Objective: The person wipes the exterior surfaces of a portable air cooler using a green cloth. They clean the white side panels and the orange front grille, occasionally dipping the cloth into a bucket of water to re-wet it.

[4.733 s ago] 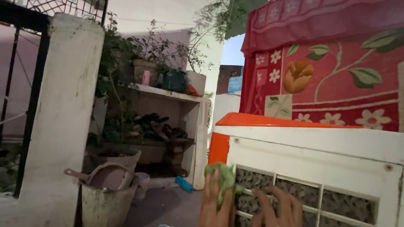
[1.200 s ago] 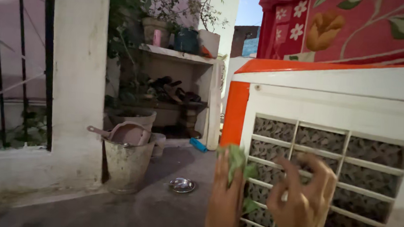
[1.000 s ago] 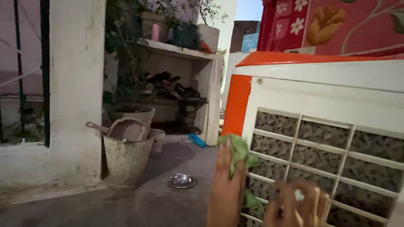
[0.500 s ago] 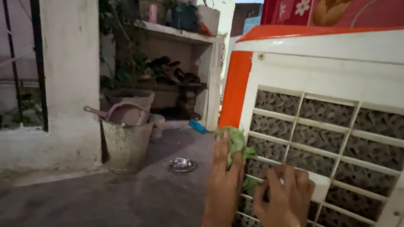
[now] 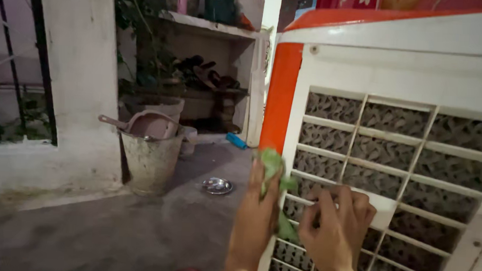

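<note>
A white air cooler (image 5: 402, 56) with an orange top and corner fills the right half; its side is a grille (image 5: 412, 163) of slats over grey padding. My left hand (image 5: 255, 220) is raised in front of the grille's lower left corner, gripping a crumpled green cloth (image 5: 275, 168). Just to its right, my right hand (image 5: 333, 225) rests curled against a slat, fingertips pinched at the cloth's lower part.
A grey bucket (image 5: 151, 152) with a pink scoop stands by a white pillar (image 5: 74, 75) at left. A small steel bowl (image 5: 217, 185) lies on the concrete floor. Shelves (image 5: 210, 89) with shoes and potted plants stand behind. An iron railing is at far left.
The view has tilted down and drawn closer to the cooler. Both hands stayed at the grille with the green cloth; my right hand went from spread fingers to curled against a slat.
</note>
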